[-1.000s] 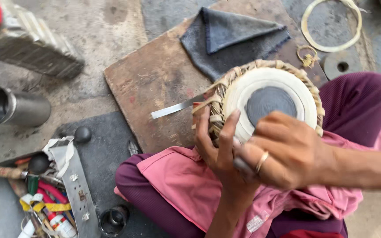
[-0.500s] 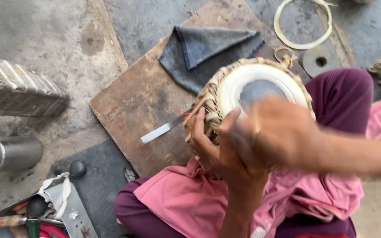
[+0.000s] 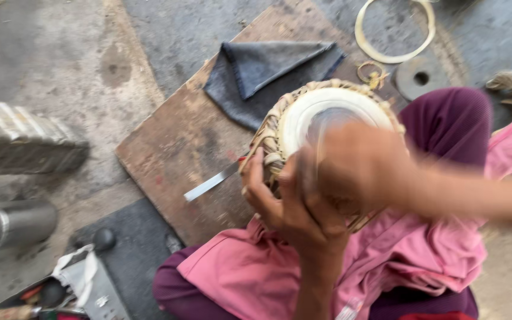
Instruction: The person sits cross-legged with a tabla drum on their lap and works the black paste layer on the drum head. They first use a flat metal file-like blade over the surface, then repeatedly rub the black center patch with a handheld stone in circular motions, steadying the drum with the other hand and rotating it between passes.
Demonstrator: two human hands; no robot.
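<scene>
While the left hand (image 3: 285, 204) grips the laced drum (image 3: 303, 112), the blurred right hand (image 3: 360, 166) hides its centre, grip unreadable.

The small drum (image 3: 327, 118) rested tilted on the person's lap, its round head turned up toward the camera. The skin was pale cream at the rim with a darker grey round patch toward the middle, partly hidden by a blurred hand. A braided tan ring ran around the edge, and woven straps went down its side. A flat metal blade (image 3: 211, 182) stuck out from beside the drum's left edge, lying over the wooden board.
</scene>
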